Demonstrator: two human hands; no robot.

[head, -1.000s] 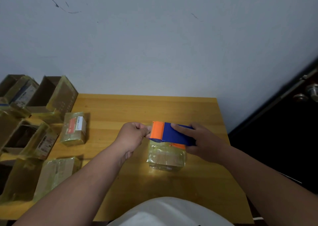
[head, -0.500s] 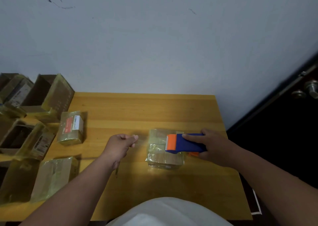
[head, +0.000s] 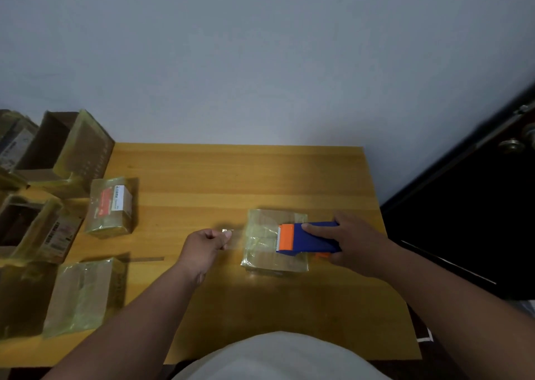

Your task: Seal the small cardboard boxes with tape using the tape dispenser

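Left hand (head: 204,242) pinches the clear tape end (head: 231,236) just left of the small tape-wrapped box (head: 260,259) at mid-table (head: 231,177). Right hand (head: 351,242) grips the blue-and-orange tape dispenser (head: 307,239) over the box's right part, little changed from half a second earlier.

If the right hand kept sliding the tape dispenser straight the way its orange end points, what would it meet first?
Probably the left hand, which pinches the free tape end just past the box's left edge. The right hand holds the tape dispenser over the box; relative heights are unclear.
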